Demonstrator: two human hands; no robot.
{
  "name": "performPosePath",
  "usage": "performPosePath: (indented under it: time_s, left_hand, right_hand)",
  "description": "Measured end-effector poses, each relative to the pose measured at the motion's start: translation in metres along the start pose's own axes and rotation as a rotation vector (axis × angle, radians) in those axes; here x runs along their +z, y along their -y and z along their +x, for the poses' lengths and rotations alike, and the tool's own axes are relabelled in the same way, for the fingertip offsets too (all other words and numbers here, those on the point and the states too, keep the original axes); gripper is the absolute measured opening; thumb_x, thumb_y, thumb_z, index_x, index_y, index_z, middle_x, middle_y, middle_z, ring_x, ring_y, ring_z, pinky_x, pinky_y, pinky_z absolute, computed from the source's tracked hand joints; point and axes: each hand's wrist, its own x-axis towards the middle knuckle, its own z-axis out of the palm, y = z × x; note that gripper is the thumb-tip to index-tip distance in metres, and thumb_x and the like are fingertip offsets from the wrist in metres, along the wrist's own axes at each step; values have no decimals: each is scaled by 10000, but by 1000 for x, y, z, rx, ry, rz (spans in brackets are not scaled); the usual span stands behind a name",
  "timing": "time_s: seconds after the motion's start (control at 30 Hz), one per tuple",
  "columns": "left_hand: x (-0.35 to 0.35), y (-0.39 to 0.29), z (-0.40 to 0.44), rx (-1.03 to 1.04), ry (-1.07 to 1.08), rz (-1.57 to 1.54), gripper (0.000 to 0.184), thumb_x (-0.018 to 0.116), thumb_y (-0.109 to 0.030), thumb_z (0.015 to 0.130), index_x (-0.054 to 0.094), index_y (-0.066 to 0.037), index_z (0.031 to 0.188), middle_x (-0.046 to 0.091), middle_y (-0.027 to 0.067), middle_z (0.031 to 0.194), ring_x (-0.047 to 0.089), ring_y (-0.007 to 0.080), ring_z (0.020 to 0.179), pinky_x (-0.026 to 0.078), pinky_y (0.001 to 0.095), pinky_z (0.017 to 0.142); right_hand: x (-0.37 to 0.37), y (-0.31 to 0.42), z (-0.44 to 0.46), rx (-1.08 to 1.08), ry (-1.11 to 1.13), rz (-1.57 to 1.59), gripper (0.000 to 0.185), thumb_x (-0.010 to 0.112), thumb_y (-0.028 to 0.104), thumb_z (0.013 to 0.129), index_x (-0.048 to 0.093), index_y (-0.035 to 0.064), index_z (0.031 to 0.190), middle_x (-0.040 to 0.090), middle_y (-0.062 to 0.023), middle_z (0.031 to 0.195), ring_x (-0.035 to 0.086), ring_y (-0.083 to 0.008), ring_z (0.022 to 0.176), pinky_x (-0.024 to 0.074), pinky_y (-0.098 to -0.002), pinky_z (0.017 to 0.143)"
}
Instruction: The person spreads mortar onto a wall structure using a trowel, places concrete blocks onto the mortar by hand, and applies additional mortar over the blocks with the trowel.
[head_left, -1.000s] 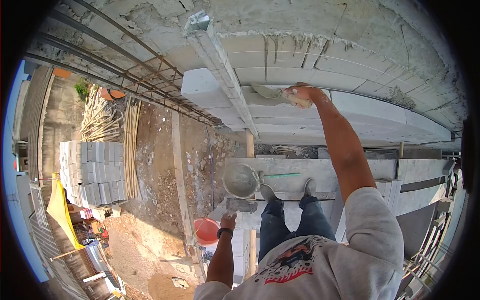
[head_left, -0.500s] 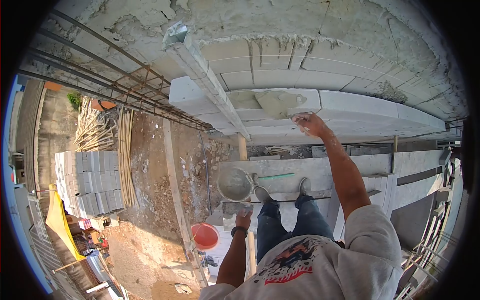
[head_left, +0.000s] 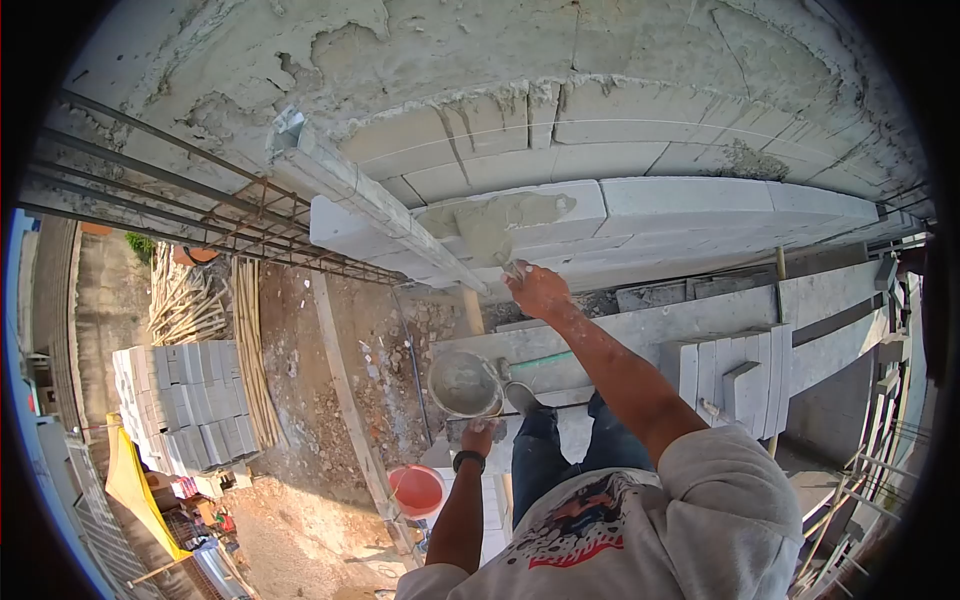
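My right hand [head_left: 540,292] is closed round the handle of a trowel [head_left: 485,238], whose mortar-coated blade rests against the edge of the white block wall [head_left: 690,205]. Wet grey mortar [head_left: 545,209] lies spread along the top of the blocks, left of a vertical joint. Below, my left hand [head_left: 478,437] is closed at the edge of a grey, flat, board-like thing [head_left: 456,430], partly hidden by the hand. Just above it stands a round bucket of grey mortar [head_left: 463,383], next to my shoe.
A metal straightedge post [head_left: 370,205] slants across the wall's left end, beside rusty rebar [head_left: 250,215]. Planks [head_left: 620,325] form the scaffold underfoot, with stacked blocks [head_left: 735,375] at right. A red bucket [head_left: 415,490] sits lower left. The ground drops far below at left.
My right hand and the trowel have moved left and down toward the wall's near edge, spreading the mortar. The left hand stays low beside the bucket. The view has shifted slightly.
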Motion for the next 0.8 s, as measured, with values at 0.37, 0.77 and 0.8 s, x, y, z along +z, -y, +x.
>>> performPosePath:
  time_s: [0.37,0.77,0.8]
  left_hand:
    - [-6,9,-8,-70,32,-58,694,709,-452,858,573,73,1291,549,255,1386,522,355,1303,385,380,1101]
    - [23,-23,16,55,44,27,626,686,-416,886,589,84,1248,609,249,1299,576,334,1233,455,382,1018]
    - [21,-29,15,172,79,148,642,692,-413,881,576,96,1256,614,242,1288,584,311,1229,456,368,1016]
  right_hand:
    - [-42,-23,17,115,-4,-171,396,577,406,954,605,83,1183,721,-169,1040,681,-364,1019,538,-472,886]
    - [-93,-120,-15,227,-137,-97,415,570,438,951,608,99,1188,714,-194,1003,676,-389,983,534,-487,850]
    - [-94,-130,-16,225,-155,-73,422,557,446,958,607,92,1182,709,-208,989,669,-406,974,527,-500,844]
